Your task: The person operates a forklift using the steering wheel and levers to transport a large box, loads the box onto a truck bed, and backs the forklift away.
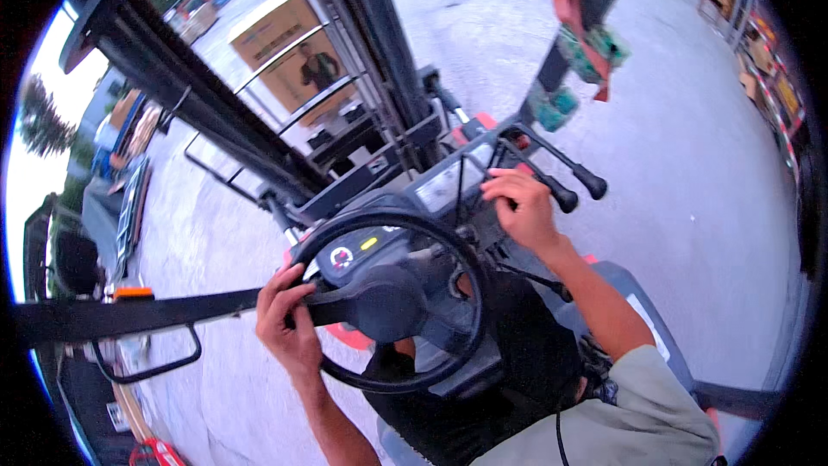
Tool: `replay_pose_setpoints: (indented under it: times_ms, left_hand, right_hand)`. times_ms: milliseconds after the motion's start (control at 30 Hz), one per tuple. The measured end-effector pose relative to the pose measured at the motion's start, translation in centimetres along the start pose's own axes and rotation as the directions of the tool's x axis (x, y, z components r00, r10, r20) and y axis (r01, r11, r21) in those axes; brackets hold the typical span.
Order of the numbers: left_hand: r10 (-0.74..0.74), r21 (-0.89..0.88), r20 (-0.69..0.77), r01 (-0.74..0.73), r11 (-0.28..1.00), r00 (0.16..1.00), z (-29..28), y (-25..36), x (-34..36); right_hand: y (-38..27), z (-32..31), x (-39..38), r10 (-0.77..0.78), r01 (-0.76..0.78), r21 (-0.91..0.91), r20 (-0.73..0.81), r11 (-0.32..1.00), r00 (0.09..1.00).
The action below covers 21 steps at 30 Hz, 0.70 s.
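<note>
The wheel (388, 302) sits in front of the person's lap, its black rim tilted toward them. It looks stiff and solid, fixed at the hub, so its weight should not matter to the hands; the rim is probably smooth enough to slide under a loose palm. The outer rim, clear of the spoke, seems the best place to take hold. The left hand (289, 319) does so at the left side, fingers curled narrowly over the rim. The right hand (526, 214) is off the wheel, above and right of it, its fingers half bent beside the levers (565, 198); whether it grips anything there I cannot tell. These levers end in rounded black knobs, likely firm and easy to cup. Behind the wheel lies the dash (355, 252), with a round gauge and a yellow mark. Farther forward rises the dark mast (207, 95), and a brown carton (276, 56) shows between its uprights. Pale ground (681, 173) spreads out on both sides.
</note>
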<state>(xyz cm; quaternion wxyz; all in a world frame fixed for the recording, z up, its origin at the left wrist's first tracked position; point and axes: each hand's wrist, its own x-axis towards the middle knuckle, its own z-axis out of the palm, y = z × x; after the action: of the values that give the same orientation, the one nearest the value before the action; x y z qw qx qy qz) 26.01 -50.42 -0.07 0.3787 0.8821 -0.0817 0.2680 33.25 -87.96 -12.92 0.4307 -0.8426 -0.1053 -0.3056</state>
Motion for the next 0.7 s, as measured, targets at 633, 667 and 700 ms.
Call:
replay_pose_setpoints:
  times_ms: [633,667,700]
  left_hand:
    - [-0.001,0.076,-0.065,0.006,0.997,0.998,0.3,0.0,-2.4]
    - [0.005,0.077,-0.080,0.002,0.997,0.997,0.4,-0.1,-2.7]
    - [0.004,0.077,-0.085,0.003,0.997,0.996,0.4,-0.1,-3.0]
  right_hand:
    - [1.3,1.1,-1.6,-0.065,0.063,0.035,0.051,0.997,0.997]
    - [1.2,0.8,-1.9,-0.071,0.070,0.019,0.074,0.997,0.995]
    - [1.2,0.6,-2.1,-0.076,0.074,0.020,0.075,0.997,0.994]
